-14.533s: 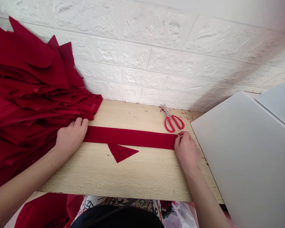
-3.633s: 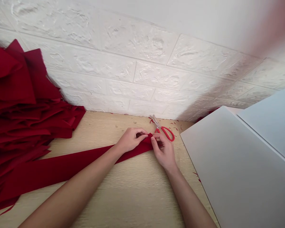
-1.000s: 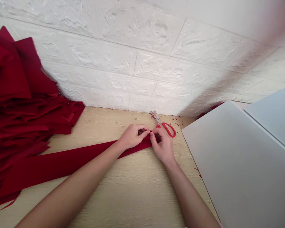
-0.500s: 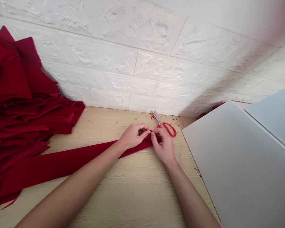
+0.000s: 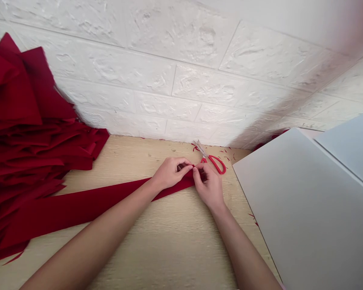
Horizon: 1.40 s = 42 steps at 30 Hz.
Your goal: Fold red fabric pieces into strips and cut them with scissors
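Observation:
A long dark red strip of fabric point(image 5: 78, 205) runs from the heap on the left to both hands at the middle of the wooden surface. My left hand point(image 5: 173, 172) pinches its far end between thumb and fingertips. Close beside it, my right hand point(image 5: 208, 183) also pinches that end, the fingertips of both hands almost touching. The exact edge between the fingers is mostly hidden. Just beyond my right hand lie red-handled scissors point(image 5: 217, 164), their blades pointing toward the wall and one handle loop partly covered by the hand.
A big pile of red fabric point(image 5: 18, 145) is heaped on the left against the white brick-patterned wall point(image 5: 145, 88). On the right stands a large white box-like panel point(image 5: 308, 209). Small red scraps point(image 5: 225, 152) lie on the wooden surface point(image 5: 166, 241) near the scissors.
The view has shifted very slightly. Both hands keep the same pinch on the fabric strip, with no other visible movement.

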Tool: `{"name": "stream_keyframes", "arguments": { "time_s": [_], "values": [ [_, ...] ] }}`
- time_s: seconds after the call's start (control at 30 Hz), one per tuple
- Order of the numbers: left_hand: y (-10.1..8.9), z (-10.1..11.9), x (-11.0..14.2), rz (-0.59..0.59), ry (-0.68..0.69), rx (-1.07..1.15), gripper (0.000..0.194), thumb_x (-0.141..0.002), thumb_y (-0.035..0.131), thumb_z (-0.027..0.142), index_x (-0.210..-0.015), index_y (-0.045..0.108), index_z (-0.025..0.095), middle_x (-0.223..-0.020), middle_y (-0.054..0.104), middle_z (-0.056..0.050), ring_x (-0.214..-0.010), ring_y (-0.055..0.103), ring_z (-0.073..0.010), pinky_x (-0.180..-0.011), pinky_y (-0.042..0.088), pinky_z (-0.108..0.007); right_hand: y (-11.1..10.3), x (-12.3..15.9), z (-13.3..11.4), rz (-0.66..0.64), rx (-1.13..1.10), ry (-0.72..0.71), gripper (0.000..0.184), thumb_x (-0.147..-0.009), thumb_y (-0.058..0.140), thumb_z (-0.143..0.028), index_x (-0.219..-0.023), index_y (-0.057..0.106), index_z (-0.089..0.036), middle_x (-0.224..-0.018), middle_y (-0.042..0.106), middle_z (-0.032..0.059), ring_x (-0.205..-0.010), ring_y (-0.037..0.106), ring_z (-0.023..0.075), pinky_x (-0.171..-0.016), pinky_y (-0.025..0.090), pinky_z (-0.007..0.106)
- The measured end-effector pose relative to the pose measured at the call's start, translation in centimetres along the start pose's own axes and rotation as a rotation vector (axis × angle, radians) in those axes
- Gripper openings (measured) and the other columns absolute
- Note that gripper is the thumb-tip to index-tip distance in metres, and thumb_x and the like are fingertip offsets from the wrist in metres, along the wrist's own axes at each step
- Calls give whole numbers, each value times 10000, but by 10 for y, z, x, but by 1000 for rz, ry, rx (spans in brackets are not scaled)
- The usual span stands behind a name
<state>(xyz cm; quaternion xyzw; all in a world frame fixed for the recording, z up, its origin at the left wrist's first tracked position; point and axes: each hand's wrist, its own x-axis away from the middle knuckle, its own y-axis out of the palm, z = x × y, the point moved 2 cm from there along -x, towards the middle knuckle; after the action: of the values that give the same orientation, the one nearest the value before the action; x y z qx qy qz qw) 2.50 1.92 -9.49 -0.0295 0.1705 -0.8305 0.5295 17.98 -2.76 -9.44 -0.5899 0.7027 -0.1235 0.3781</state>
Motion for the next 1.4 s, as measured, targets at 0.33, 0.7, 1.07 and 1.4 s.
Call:
{"name": "stream_keyframes", "arguments": {
  "time_s": [0.33,0.7,1.07,1.4],
  "values": [
    [-1,-3,-1,3,-10,28,245,-889,585,364,-904,741,176,-862,760,-29,-705,621,-133,-649,473,-234,-1,-1,-4,4,-7,-19,159,-947,518,-292,-855,618,-209,-779,667,34,-666,593,167,-612,457,295],
    [0,-2,-1,60,-20,52,220,-876,578,346,-844,704,169,-817,734,-26,-678,605,-125,-613,459,-230,0,-1,-1,5,-47,36,139,-936,528,-318,-885,602,-212,-799,673,36,-660,601,165,-619,480,294],
    [-2,-3,0,116,-9,45,204,-881,578,345,-857,691,176,-817,723,-22,-705,612,-131,-633,468,-237,-1,0,-1,-5,-130,60,150,-935,526,-325,-838,570,-220,-739,628,17,-617,567,151,-562,468,277],
    [-4,-3,-1,111,1,74,221,-881,599,362,-855,716,177,-861,744,-30,-743,629,-141,-648,457,-246,1,1,0,-10,-167,64,144,-929,543,-337,-866,591,-216,-777,652,33,-632,599,155,-557,497,271]
  ]
}}
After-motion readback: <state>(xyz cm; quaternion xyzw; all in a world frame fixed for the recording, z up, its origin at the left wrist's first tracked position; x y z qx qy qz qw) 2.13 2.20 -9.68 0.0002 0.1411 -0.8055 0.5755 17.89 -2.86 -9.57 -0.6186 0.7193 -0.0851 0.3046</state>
